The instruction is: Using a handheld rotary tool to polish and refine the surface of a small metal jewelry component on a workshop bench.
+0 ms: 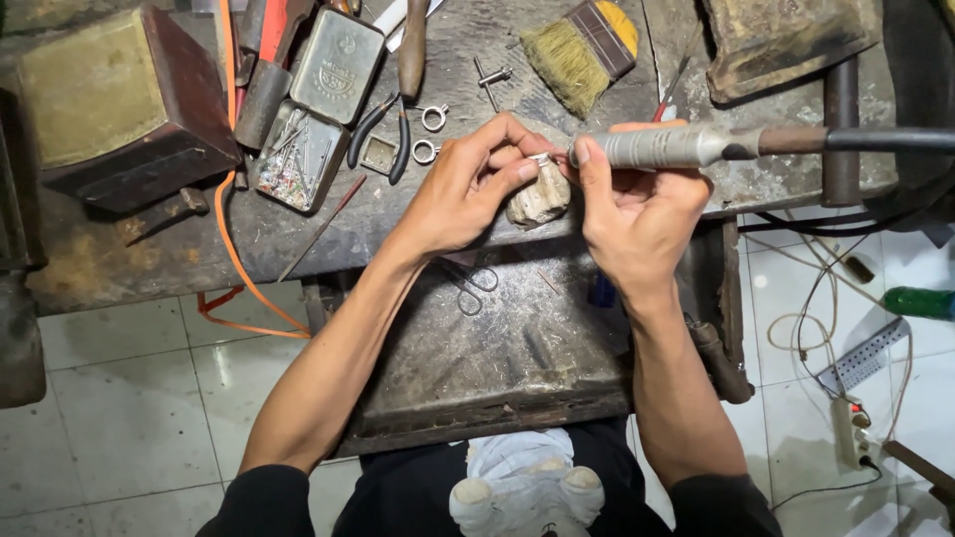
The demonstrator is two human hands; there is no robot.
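My left hand [470, 184] pinches a small silver ring [540, 158] against a worn wooden bench peg [540, 198] at the workbench's front edge. My right hand [635, 204] grips a grey rotary tool handpiece [676, 146] like a pen, its tip touching the ring. The handpiece's dark flexible shaft [875, 139] runs off to the right. Both hands meet over the peg, fingertips nearly touching.
On the dirty workbench [129, 261] lie two silver rings [430, 134], black-handled pliers [383, 134], an open tin of small bits [298, 159], a brush [582, 50] and an orange cable [227, 199]. A metal catch tray [497, 348] with scissors [473, 286] sits below. A power strip [854, 428] lies on the tiled floor.
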